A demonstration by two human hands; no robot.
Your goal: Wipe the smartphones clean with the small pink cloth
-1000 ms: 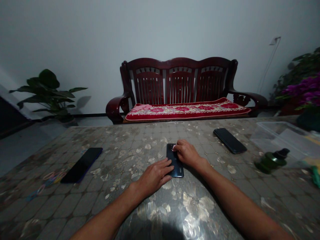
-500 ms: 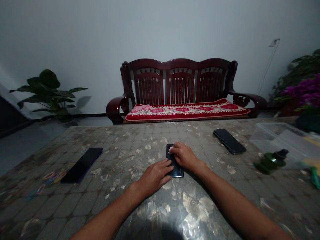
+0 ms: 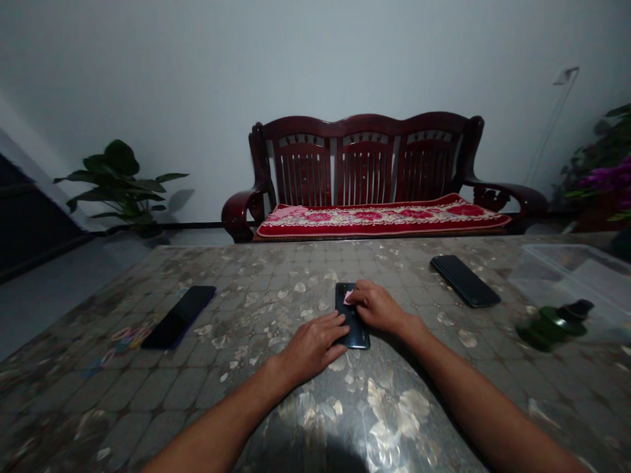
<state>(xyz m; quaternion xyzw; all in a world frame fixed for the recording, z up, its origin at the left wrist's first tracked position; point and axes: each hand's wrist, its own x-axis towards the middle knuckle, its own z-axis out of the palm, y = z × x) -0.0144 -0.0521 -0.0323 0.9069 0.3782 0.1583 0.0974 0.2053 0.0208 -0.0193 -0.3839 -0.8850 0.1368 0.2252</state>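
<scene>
A dark smartphone [image 3: 358, 338] lies back side up on the patterned table, its camera bump at the far left corner. My right hand [image 3: 377, 307] is closed on a small pink cloth [image 3: 348, 298] and presses it against the upper part of the phone's back. Flat across the phone's left edge rest the fingers of my left hand [image 3: 315, 345], stretched out and holding it from that side. My fingers cover part of the phone's middle and right edge.
A second phone [image 3: 180, 318] lies at left beside several coloured rubber bands [image 3: 132, 337]. At right are a third phone [image 3: 465, 281], a green bottle [image 3: 549, 327] with a black top and a clear plastic box [image 3: 535, 269]. Behind the table stands a wooden bench [image 3: 365, 123].
The pink cloth and my right hand have shifted slightly right and nearer on the phone, showing more of its camera bump. My view has turned a little left. My left hand stays on the phone.
</scene>
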